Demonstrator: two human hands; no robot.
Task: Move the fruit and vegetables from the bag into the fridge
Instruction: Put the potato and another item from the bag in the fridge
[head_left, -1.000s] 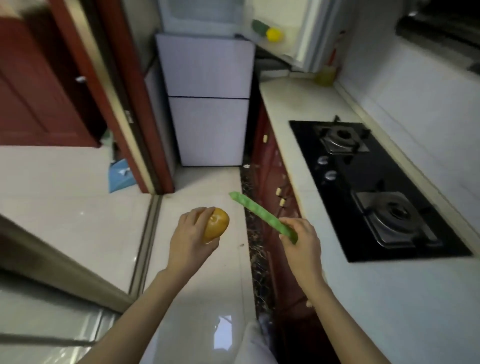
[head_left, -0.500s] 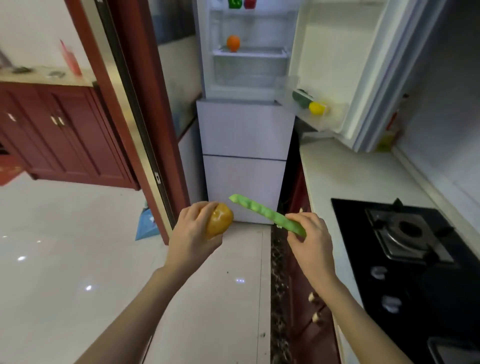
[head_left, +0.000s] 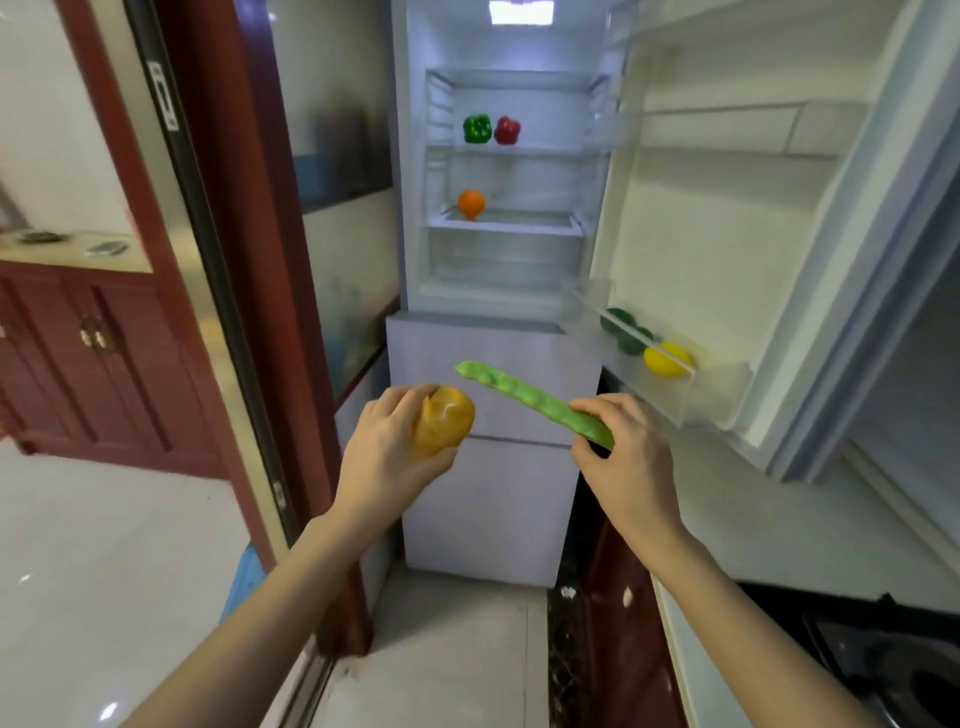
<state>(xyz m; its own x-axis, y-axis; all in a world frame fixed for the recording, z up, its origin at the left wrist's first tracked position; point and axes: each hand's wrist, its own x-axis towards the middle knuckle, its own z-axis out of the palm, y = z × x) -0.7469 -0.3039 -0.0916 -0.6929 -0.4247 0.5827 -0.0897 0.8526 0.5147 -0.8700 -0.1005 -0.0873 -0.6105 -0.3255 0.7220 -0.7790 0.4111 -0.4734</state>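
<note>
Produce fills both hands in front of the open fridge (head_left: 498, 291): the left hand (head_left: 387, 457) curls its fingers and thumb round a rounded yellow-orange fruit (head_left: 444, 422), which sits at the fingertip end of the hand and pokes out to its right, while the right hand (head_left: 626, 452) pinches one end of a long green bean pod (head_left: 530, 400) between thumb and curled fingers. The pod slants up and to the left from that hand, its free tip ending just above the fruit without touching it. Both hands are held out at about the same height, near each other but apart, in front of the closed lower drawers of the fridge. Above them, the lit upper compartment holds a green pepper (head_left: 478, 128) and a red pepper (head_left: 507, 130) side by side on one shelf, and an orange (head_left: 471, 203) alone on the shelf below. The fridge door (head_left: 727, 234) stands swung out to the right, and its lower door bin (head_left: 691, 395) carries a yellow lemon (head_left: 666, 358) next to a dark green vegetable (head_left: 626, 332) that cannot be made out clearly. Right of the fridge runs a pale table (head_left: 779, 519) with a black gas hob (head_left: 893, 660) at the near corner. To the left stands a dark red door frame (head_left: 260, 260), with a red cabinet (head_left: 93, 353) beyond it over a glossy white floor (head_left: 104, 545).
</note>
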